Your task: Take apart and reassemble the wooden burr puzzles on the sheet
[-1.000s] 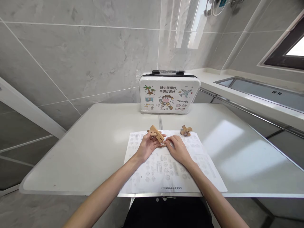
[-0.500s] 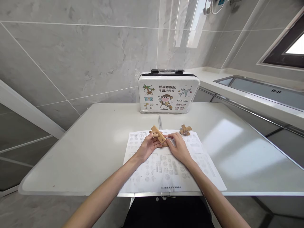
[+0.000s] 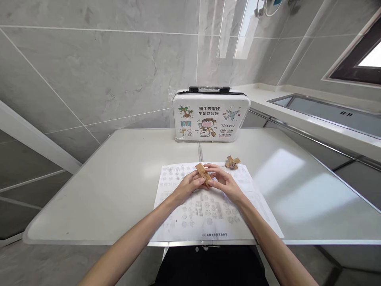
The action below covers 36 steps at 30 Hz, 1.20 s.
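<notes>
My left hand (image 3: 188, 186) and my right hand (image 3: 226, 183) meet over a printed instruction sheet (image 3: 208, 206) on the white table (image 3: 119, 186). Between their fingertips they hold a few notched wooden puzzle bars (image 3: 203, 174), pressed together just above the sheet. Both hands have fingers closed on the bars. A second, assembled wooden cross-shaped puzzle (image 3: 232, 162) lies on the table at the sheet's far right corner, a short way beyond my right hand.
A small white suitcase-shaped case (image 3: 210, 117) with cartoon travel prints stands upright at the table's far edge against the grey tiled wall. A white counter with a recessed sink (image 3: 327, 113) runs along the right. The table's near edge is by my body.
My right hand lifted off the sheet and joined the left on the wooden bars. The bars shifted slightly right and toward me, now held between both hands.
</notes>
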{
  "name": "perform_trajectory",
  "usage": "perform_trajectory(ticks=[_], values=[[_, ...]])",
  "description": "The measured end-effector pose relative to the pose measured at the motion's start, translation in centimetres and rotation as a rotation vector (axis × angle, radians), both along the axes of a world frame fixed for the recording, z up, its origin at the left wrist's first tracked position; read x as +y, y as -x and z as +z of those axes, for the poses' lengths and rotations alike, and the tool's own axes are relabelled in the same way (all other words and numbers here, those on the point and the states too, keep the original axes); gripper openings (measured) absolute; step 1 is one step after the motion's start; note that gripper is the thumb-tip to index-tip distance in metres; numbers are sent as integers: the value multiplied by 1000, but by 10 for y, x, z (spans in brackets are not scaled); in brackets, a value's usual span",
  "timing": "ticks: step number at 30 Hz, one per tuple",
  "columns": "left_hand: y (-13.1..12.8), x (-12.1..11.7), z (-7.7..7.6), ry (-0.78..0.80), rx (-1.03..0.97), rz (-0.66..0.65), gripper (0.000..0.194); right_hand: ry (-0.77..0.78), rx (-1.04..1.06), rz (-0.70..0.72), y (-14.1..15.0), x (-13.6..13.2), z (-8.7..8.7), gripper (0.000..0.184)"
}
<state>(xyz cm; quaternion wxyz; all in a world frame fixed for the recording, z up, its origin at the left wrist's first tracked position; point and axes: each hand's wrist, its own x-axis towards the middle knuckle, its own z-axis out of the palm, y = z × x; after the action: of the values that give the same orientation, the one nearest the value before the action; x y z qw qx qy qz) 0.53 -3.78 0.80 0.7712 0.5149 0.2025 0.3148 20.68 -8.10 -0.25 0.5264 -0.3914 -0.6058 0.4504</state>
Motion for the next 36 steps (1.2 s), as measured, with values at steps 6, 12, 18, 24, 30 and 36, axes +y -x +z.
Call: perform_trajectory(ticks=[6, 12, 18, 24, 30, 36], values=[[1, 0, -3, 10, 10, -43, 57, -54, -174, -46, 4, -3, -1, 38], [1, 0, -3, -7, 14, -40, 55, -133, -249, -158, 11, -3, 0, 31], [1, 0, -5, -3, 3, -42, 55, -167, -272, -208, 12, -1, -3, 27], [1, -1, -4, -1, 8, -17, 54, -214, -314, -239, 13, 1, -7, 29], [2, -3, 2, -10, 20, -12, 52, -265, -409, -311, 12, 1, -13, 32], [2, -5, 3, -5, 72, 29, 51, -285, -456, -371, 15, 1, -15, 34]])
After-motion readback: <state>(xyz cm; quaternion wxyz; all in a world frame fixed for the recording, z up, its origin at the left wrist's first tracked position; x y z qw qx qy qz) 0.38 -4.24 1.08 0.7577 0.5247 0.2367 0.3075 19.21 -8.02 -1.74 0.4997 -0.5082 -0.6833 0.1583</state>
